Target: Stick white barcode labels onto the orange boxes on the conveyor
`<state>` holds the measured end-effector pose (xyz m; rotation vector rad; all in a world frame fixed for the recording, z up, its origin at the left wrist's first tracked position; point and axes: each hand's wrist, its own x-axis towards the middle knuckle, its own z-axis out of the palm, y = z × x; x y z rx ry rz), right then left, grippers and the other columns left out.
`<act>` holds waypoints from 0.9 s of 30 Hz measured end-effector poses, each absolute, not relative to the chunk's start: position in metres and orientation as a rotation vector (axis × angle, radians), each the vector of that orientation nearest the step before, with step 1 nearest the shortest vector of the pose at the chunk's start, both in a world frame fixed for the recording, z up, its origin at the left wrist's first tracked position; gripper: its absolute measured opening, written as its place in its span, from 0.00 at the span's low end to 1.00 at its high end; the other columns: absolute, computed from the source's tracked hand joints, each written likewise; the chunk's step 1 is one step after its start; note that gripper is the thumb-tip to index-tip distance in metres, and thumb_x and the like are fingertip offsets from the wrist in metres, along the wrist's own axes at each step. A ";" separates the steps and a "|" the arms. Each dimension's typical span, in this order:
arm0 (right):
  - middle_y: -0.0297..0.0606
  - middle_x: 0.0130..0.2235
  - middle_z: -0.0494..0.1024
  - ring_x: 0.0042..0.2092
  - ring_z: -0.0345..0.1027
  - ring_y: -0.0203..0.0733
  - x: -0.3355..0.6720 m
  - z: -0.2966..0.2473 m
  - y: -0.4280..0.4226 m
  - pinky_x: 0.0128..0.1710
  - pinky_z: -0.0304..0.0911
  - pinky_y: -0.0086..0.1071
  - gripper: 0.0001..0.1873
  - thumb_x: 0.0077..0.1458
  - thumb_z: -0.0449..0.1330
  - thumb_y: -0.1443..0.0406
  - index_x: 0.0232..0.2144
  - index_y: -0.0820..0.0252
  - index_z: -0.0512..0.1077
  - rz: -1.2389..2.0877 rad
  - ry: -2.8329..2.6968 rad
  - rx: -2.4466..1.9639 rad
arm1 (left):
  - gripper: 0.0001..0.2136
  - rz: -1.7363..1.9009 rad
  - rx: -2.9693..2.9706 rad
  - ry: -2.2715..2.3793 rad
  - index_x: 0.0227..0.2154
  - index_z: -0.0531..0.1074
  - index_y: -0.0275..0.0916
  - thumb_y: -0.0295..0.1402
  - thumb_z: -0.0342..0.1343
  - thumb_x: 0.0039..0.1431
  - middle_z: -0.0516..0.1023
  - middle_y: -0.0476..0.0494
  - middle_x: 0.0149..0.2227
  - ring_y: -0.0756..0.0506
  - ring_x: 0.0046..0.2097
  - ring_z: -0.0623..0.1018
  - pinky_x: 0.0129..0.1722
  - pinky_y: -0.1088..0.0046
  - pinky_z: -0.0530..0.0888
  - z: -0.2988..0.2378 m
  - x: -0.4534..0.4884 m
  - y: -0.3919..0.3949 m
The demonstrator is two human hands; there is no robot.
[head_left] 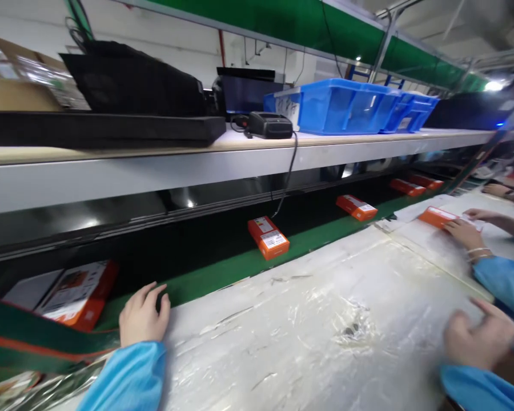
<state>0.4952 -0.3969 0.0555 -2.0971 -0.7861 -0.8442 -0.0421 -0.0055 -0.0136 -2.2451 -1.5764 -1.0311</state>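
Observation:
My left hand [143,314], in a blue sleeve, rests at the table edge beside the green conveyor belt [223,275]. Its fingers are slightly bent, the thumb stands apart, and nothing is in it. Nearest to it, on the left, lies an orange and white box [79,291] on the belt. Over the right side of the film-covered table [291,337], my right hand [480,337] is blurred, with thumb and forefinger apart and no object showing in it. Another orange box [269,237] with white labels lies on the belt ahead.
Further along the belt are several orange boxes [356,207]. At right, a co-worker's hands [465,231] touch an orange box [437,217] on the table. A shelf [240,165] above the belt bears blue bins [346,108] and a black device [269,124] with a hanging cable.

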 end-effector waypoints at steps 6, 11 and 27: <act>0.42 0.39 0.72 0.42 0.66 0.49 0.416 0.025 -0.210 0.43 0.61 0.42 0.17 0.64 0.45 0.59 0.38 0.60 0.71 -0.297 -1.751 -1.684 | 0.21 -0.764 -2.131 -1.894 0.53 0.68 0.34 0.38 0.46 0.61 0.61 0.34 0.59 0.37 0.61 0.61 0.61 0.58 0.61 0.011 -0.043 -0.024; 0.44 0.36 0.72 0.38 0.65 0.50 0.380 -0.024 -0.102 0.39 0.59 0.42 0.20 0.63 0.43 0.57 0.36 0.62 0.71 -0.289 -1.882 -1.843 | 0.21 -0.737 -2.024 -2.021 0.56 0.64 0.35 0.34 0.48 0.61 0.55 0.36 0.62 0.40 0.64 0.55 0.64 0.62 0.57 0.012 -0.036 -0.032; 0.46 0.52 0.67 0.52 0.60 0.55 0.372 -0.022 -0.089 0.49 0.58 0.49 0.24 0.63 0.42 0.55 0.46 0.63 0.70 -0.473 -1.718 -1.828 | 0.44 -0.003 -1.558 -2.586 0.64 0.47 0.21 0.46 0.56 0.51 0.49 0.15 0.62 0.23 0.63 0.51 0.58 0.46 0.56 0.050 -0.070 0.041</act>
